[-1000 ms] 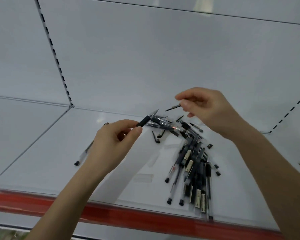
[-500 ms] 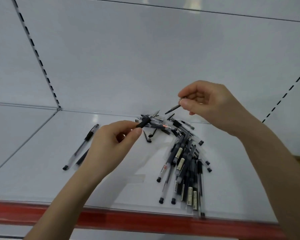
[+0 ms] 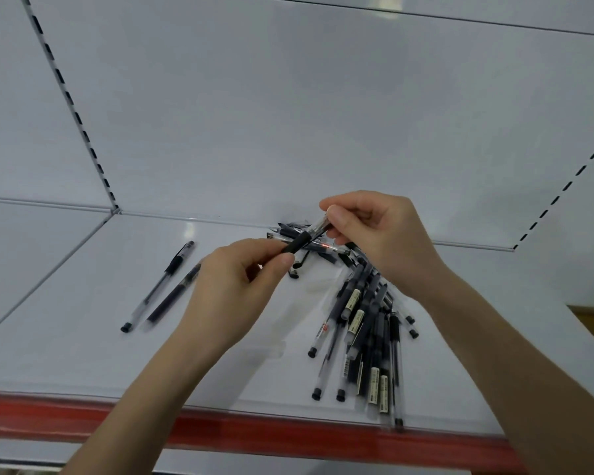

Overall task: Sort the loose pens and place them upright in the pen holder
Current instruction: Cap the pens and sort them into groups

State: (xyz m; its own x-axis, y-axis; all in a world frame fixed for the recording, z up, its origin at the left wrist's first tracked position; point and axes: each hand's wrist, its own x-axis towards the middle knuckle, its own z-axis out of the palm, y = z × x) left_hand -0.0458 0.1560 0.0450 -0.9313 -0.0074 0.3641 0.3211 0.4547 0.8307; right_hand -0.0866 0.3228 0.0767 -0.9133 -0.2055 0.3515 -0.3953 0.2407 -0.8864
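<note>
I hold one pen (image 3: pixel 306 238) between both hands, above the back of the white shelf (image 3: pixel 66 351). My left hand (image 3: pixel 234 289) pinches its black end between thumb and fingers. My right hand (image 3: pixel 381 238) pinches the clear barrel at the other end. Under and to the right of my hands lies a loose pile of several black and clear pens (image 3: pixel 367 323), fanned toward the shelf's front. Two more pens (image 3: pixel 165 286) lie side by side to the left of my left hand. No pen holder is in view.
A red strip (image 3: pixel 220 430) runs along the shelf's front edge. A white back panel (image 3: pixel 288 114) with slotted uprights closes off the rear. A couple of loose black caps (image 3: pixel 297 269) lie by the pile's back end.
My hands have come together. The black piece in my left hand and the pen body in my right, apart before, now meet in one line as a single pen.
</note>
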